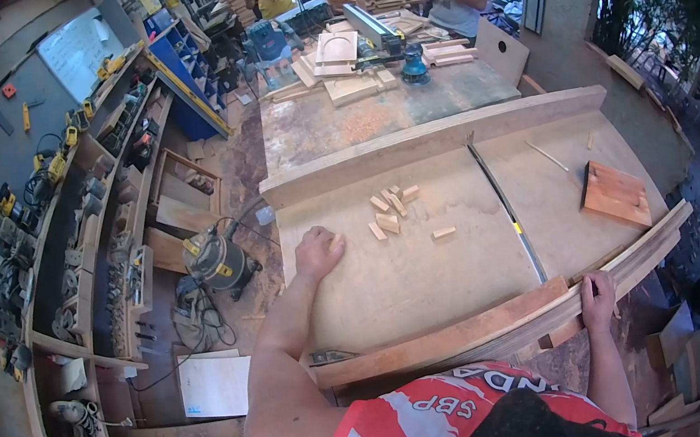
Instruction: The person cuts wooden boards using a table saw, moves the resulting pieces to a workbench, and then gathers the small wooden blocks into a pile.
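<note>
My left hand (319,252) rests on the plywood sled table (414,272), closed around a small wood offcut near the left edge. Several small wood blocks (392,207) lie scattered just right of it. My right hand (599,298) grips the long wooden board (513,325) that lies along the near edge of the table. A saw slot (506,210) runs across the table between the hands.
A reddish slatted wood block (614,193) lies at the right. A wooden fence (438,140) crosses the far side. Beyond it, a bench (369,110) carries wood pieces and a sander (414,66); people stand there. A shop vacuum (215,260) and tool shelves (87,233) are left.
</note>
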### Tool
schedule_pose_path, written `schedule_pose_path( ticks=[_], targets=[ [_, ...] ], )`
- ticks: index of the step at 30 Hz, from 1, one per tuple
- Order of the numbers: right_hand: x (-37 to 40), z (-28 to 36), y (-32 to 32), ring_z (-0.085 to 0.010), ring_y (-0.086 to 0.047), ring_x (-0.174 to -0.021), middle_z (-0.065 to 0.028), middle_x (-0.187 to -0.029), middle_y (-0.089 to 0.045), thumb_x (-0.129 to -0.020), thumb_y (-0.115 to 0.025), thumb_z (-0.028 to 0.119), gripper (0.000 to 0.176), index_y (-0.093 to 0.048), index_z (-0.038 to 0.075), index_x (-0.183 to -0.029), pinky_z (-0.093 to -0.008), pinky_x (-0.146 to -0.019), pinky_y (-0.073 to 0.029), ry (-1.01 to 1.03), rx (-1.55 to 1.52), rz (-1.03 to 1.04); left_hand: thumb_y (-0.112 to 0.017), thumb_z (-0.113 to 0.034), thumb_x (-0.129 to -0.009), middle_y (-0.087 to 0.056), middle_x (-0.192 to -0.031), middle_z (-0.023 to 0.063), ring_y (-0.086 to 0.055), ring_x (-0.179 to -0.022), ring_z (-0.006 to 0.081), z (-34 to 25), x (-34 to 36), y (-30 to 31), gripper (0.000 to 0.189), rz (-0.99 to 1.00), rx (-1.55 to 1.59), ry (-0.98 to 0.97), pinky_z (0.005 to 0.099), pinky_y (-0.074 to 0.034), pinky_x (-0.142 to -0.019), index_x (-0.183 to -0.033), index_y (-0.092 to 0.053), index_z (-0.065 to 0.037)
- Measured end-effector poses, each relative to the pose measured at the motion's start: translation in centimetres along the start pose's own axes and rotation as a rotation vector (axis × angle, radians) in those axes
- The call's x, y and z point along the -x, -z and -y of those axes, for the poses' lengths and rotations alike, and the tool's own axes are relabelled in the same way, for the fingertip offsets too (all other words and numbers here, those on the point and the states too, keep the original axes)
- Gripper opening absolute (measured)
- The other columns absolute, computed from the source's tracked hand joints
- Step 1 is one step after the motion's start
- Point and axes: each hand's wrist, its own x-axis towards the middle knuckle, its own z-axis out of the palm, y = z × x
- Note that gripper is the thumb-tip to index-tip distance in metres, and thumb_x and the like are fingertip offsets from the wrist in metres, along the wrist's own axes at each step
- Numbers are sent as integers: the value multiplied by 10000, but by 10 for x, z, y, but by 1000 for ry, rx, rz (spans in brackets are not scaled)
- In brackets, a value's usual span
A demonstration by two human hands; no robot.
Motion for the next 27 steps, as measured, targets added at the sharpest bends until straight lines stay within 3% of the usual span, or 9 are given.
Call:
schedule_pose_path(
  ticks=[10, 23, 27],
  targets=[
    [0, 0, 0, -328, -586, -931, -143, -922, -645, -888, -620, 105, 86, -647, 23, -895, -429, -913, -428, -2, 2, 13, -730, -336, -788, -628, -1063, 90, -607, -1017, 288, -5, -1, 2, 274, 25, -2, -58, 411, -521, -849, -922, -688, -100],
    [0, -6, -1, -319, -566, -932, -140, -936, -626, -930, -589, 109, 96, -623, 19, -928, -419, -885, -431, 46, 11, 15, -691, -315, -814, -602, -1106, 89, -574, -1077, 289, -5, 2, -1, 321, 34, 10, -61, 428, -518, -893, -1096, -684, -162],
    [0, -1, -1, -317, -584, -932, -134, -921, -642, -881, -624, 86, 62, -640, 29, -897, -421, -913, -424, -15, -3, 15, -697, -319, -808, -605, -1115, 99, -576, -1072, 294, -6, 1, -1, 331, 58, -2, -60, 419, -515, -899, -1099, -691, -163]
  ],
)
